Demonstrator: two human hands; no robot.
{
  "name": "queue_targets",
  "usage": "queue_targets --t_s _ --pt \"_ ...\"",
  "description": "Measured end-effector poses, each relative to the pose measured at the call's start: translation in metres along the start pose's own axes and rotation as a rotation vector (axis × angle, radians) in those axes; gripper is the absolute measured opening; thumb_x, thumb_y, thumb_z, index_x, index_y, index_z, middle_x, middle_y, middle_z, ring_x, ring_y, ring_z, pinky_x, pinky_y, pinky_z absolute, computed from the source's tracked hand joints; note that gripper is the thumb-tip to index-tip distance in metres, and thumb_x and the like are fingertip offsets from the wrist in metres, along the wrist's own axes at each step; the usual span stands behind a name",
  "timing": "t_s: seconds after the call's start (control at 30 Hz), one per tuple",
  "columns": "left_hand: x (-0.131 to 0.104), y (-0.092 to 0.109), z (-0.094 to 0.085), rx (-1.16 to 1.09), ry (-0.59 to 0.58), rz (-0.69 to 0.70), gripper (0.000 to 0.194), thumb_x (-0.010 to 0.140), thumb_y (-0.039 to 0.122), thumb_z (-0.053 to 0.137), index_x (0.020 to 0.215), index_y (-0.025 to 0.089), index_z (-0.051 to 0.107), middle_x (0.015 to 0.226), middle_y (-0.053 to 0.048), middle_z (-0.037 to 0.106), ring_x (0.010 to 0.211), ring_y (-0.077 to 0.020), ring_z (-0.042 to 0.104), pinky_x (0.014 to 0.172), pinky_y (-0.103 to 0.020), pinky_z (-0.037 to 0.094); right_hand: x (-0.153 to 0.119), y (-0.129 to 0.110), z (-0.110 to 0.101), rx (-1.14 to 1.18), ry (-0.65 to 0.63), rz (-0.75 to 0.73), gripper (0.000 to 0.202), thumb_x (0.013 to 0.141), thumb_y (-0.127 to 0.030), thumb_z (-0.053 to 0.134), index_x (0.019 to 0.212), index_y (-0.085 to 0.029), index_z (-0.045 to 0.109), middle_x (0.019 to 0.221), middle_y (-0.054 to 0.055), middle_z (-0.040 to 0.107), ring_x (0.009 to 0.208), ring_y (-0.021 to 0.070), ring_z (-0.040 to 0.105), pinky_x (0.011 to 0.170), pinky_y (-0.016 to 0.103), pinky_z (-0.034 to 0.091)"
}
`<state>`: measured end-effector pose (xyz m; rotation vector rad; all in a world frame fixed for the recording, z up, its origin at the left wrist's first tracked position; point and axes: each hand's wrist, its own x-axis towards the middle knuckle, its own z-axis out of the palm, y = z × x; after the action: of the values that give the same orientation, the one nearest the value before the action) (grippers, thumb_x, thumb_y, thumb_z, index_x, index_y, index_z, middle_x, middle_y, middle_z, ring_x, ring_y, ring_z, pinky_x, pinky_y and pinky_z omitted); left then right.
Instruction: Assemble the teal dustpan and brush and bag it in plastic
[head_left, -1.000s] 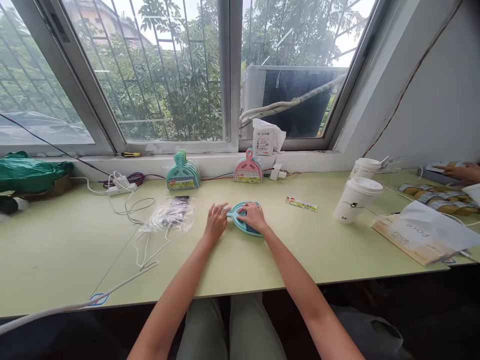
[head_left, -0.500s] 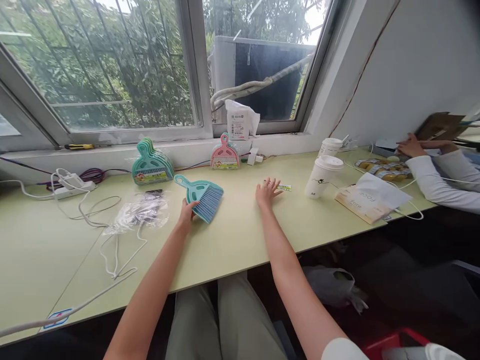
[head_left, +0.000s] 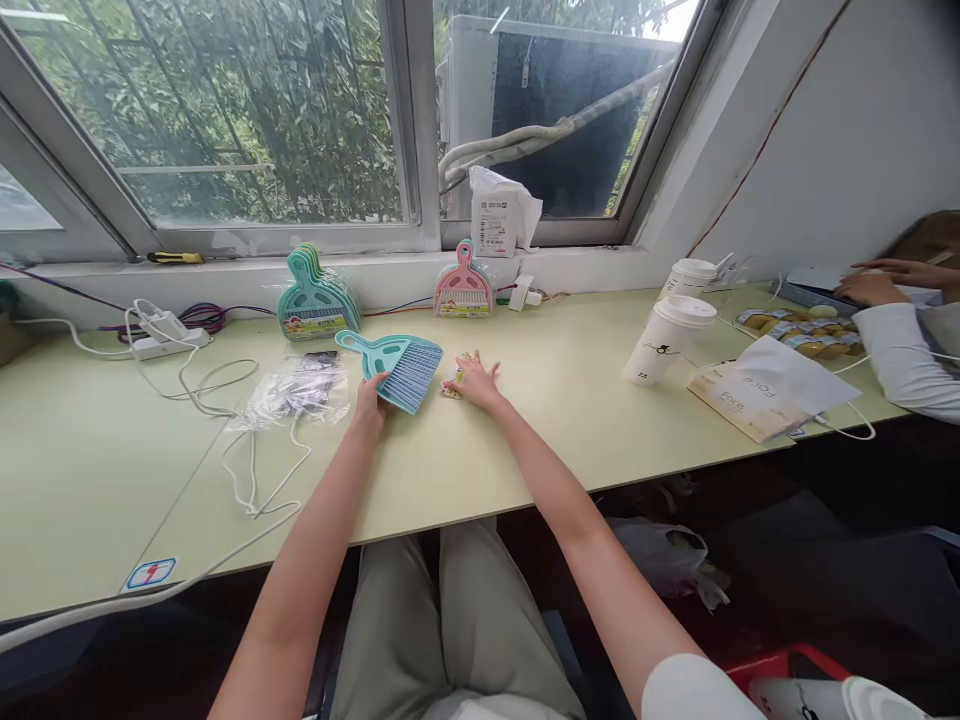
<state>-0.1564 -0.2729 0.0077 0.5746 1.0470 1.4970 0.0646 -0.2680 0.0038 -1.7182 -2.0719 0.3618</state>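
Teal brush (head_left: 397,366) in left hand (head_left: 370,402)

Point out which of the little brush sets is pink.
The brush set leaning on the windowsill below the white packet; the others are teal.

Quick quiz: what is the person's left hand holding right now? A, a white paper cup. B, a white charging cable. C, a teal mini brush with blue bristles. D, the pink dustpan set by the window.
C: the left hand grips the teal brush by its bristle end, raised just above the table, while the right hand rests flat on a small label.
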Motion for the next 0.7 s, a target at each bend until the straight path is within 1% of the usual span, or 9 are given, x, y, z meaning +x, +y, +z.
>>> queue_targets --t_s 0.07,0.13,0.23,0.33,0.37,0.43,0.53,0.6,0.7 --pt "-0.003 0.001 0.001 -0.018 -0.005 -0.012 0.024 0.071 0.013 0.065 0.094 0.019 0.062 0.084 -0.002 0.065 0.068 -0.0108 0.063 0.059 -0.02 0.055 0.001 0.007 -0.002 0.035 -0.048 0.077 0.056 0.087 -0.051 0.053 0.135 -0.023 0.049 0.152 0.014 0.032 0.143 0.0323 0.02 0.107 0.067 -0.002" --pt "-0.006 0.001 0.003 -0.027 -0.023 -0.028 0.021 0.072 0.013 0.066 0.091 0.018 0.063 0.085 -0.002 0.065 0.068 -0.0095 0.063 0.059 -0.019 0.054 0.004 0.016 -0.007 0.085 -0.024 0.099 0.044 0.087 -0.046 0.056 0.125 -0.026 0.058 0.143 0.011 0.047 0.134 0.0305 0.038 0.109 0.065 0.0" --pt "-0.012 0.0 0.008 -0.008 -0.093 -0.033 0.02 0.073 0.015 0.066 0.093 0.018 0.063 0.09 -0.003 0.066 0.073 -0.0101 0.064 0.062 -0.019 0.055 0.007 0.022 -0.017 0.24 0.121 0.19 0.035 0.089 -0.045 0.05 0.113 -0.025 0.066 0.117 0.008 0.066 0.11 0.0247 0.059 0.11 0.056 0.019" --pt "-0.019 -0.001 0.014 0.036 -0.167 -0.024 0.023 0.074 0.019 0.067 0.097 0.019 0.064 0.091 -0.004 0.066 0.076 -0.0121 0.065 0.065 -0.021 0.056 0.006 0.009 -0.023 0.436 0.341 0.215 0.052 0.095 -0.053 0.029 0.121 -0.021 0.061 0.112 0.008 0.068 0.103 0.0233 0.062 0.103 0.048 0.036" --pt "-0.021 -0.002 0.016 0.046 -0.186 -0.023 0.024 0.075 0.022 0.067 0.098 0.019 0.064 0.091 -0.004 0.067 0.077 -0.0125 0.066 0.065 -0.022 0.056 0.004 0.0 -0.022 0.458 0.388 0.175 0.055 0.095 -0.055 0.025 0.127 -0.022 0.056 0.118 0.009 0.066 0.11 0.0241 0.06 0.104 0.049 0.035" --pt "-0.024 -0.003 0.018 0.049 -0.235 -0.016 0.026 0.075 0.027 0.069 0.1 0.018 0.064 0.091 -0.004 0.067 0.077 -0.0133 0.066 0.065 -0.023 0.056 -0.004 -0.022 -0.017 0.41 0.381 0.05 0.057 0.095 -0.057 0.025 0.136 -0.026 0.048 0.138 0.007 0.052 0.13 0.0264 0.045 0.111 0.056 0.021" --pt "-0.027 -0.004 0.019 0.033 -0.277 0.021 0.033 0.073 0.031 0.072 0.102 0.017 0.063 0.091 -0.005 0.068 0.073 -0.013 0.065 0.061 -0.022 0.055 -0.017 -0.053 -0.001 0.242 0.18 -0.1 0.062 0.093 -0.061 0.027 0.146 -0.03 0.032 0.157 0.005 0.021 0.146 0.027 0.011 0.11 0.065 -0.002" --pt "-0.028 -0.004 0.018 0.036 -0.272 0.057 0.038 0.068 0.027 0.075 0.103 0.017 0.062 0.09 -0.004 0.068 0.071 -0.012 0.065 0.059 -0.021 0.054 -0.025 -0.065 0.01 0.179 0.105 -0.104 0.066 0.094 -0.061 0.023 0.15 -0.027 0.02 0.159 0.006 0.007 0.147 0.0251 -0.001 0.108 0.067 -0.008" --pt "-0.027 -0.004 0.017 0.058 -0.276 0.102 0.047 0.061 0.017 0.076 0.105 0.018 0.06 0.09 -0.003 0.067 0.072 -0.0123 0.065 0.061 -0.021 0.054 -0.029 -0.07 0.019 0.171 0.098 -0.05 0.067 0.095 -0.061 0.017 0.152 -0.025 0.011 0.159 0.007 -0.003 0.147 0.0229 -0.009 0.106 0.069 -0.009"
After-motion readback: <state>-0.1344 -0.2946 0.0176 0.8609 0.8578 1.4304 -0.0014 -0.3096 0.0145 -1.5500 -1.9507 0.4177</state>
